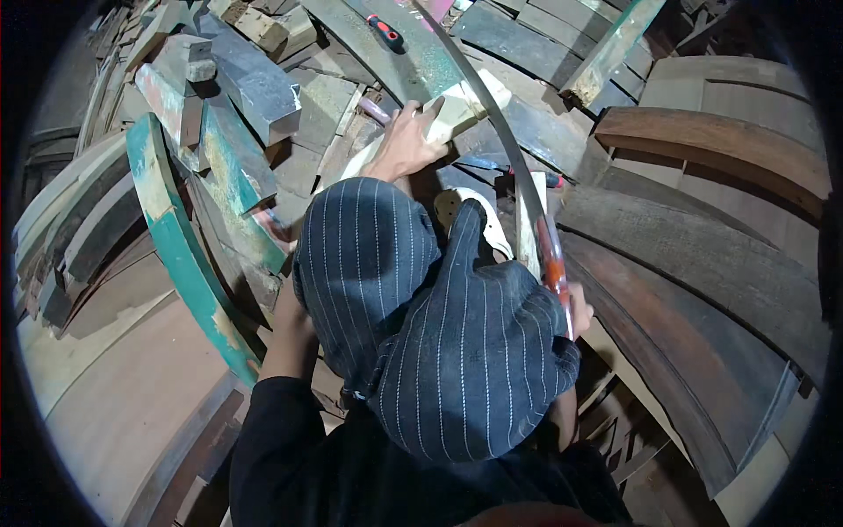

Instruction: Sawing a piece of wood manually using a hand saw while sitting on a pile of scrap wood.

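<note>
My left hand (408,145) presses down on a pale wooden piece (457,114), its fingers curled over the wood ahead of my knees. On the right, my right hand (578,307) shows only partly past my knee. It grips the reddish-orange lower end of a long, thin grey strip (505,132), which runs up and away past the pale wood; whether this is a saw cannot be made out. Between the two, a white curved object (487,224) peeks out above my knees, mostly hidden.
A red-and-black handled tool (385,33) lies on a greenish board at the top. Another red-and-black handle (553,180) is right of the strip. Painted offcuts (189,237) are heaped at left; a brown curved-looking beam (711,149) and dark boards (685,233) lie at right.
</note>
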A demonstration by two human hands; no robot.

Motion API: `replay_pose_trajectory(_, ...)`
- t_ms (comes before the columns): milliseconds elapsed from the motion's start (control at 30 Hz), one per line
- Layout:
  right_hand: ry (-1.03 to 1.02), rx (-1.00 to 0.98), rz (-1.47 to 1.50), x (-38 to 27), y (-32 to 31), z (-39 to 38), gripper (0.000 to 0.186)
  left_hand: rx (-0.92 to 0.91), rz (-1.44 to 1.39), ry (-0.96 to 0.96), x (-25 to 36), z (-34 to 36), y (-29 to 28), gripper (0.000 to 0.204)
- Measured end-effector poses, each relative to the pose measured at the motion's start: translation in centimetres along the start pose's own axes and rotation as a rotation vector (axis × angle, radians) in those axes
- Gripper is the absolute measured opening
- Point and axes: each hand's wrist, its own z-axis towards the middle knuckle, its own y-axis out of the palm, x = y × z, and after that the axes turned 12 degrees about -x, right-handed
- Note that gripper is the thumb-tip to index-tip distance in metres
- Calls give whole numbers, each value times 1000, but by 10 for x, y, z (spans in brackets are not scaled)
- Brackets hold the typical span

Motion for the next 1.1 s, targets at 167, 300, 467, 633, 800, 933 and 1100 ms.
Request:
replay_pose_trajectory(167, -68, -73, 21, -35, -24, 56, 17, 57, 9, -11, -15, -12, -24, 57)
replay_pose_trajectory(300, -128, -108, 50, -62, -47, 60, 18, -78, 29, -15, 6, -12, -51, 60)
replay_pose_trajectory(467, 21, -37, 21, -71, -63, 39, 20, -173, -122, 116, 22, 14, 3, 40)
replay_pose_trajectory(633, 74, -219, 195, -119, -65, 66, 19, -56, 181, 2, 21, -15, -19, 23)
replay_pose_trajectory(800, 105, -189, 223, -97, -63, 71, 18, -58, 240, 56, 37, -14, 0, 33)
replay_pose_trajectory(933, 6, -111, 221, -82, -41, 96, 15, -37, 263, 101, 35, -12, 3, 32)
replay_pose_trajectory(1100, -15, -153, 220, -84, -34, 94, 15, -37, 232, 48, 37, -12, 2, 38)
